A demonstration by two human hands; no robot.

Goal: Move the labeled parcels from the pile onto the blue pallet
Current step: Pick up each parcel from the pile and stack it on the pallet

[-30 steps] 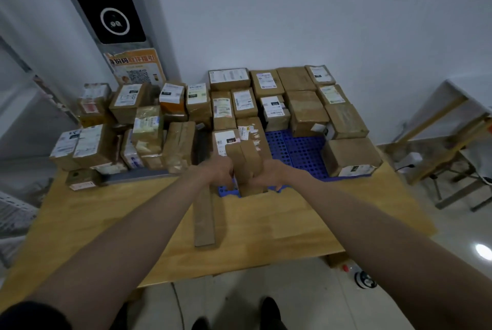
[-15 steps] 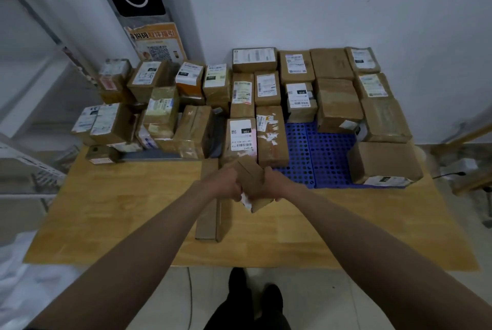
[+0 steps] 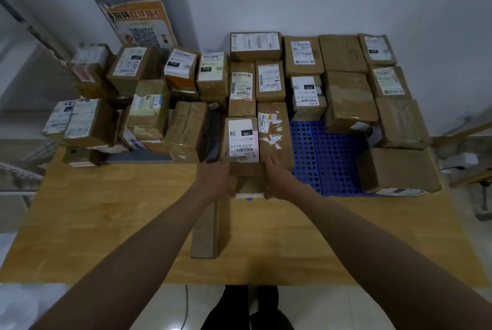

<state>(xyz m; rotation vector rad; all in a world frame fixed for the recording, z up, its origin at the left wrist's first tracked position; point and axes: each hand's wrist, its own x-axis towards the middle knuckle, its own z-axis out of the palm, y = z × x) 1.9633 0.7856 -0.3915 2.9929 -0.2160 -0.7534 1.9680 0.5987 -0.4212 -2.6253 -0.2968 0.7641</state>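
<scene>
I hold a small brown cardboard parcel [image 3: 249,179] between both hands at the front edge of the blue pallet [image 3: 326,159]. My left hand [image 3: 217,179] grips its left side and my right hand [image 3: 277,179] grips its right side. The parcel sits just in front of a box with a white 15H label [image 3: 242,140]. Its underside and any label on it are hidden, apart from a white strip along its near edge. The pile of labeled parcels [image 3: 149,106] fills the table's left back. Several boxes stand in rows on the pallet's back and right.
A long narrow brown box [image 3: 205,231] lies on the wooden table [image 3: 106,223] under my left forearm. A large plain box [image 3: 398,170] stands at the pallet's right front. A bare patch of pallet shows between that box and my hands. The wall runs behind.
The parcel was turned from upright to lying flat and brought up against the 15H box. The view tilted further down and nearer to the table.
</scene>
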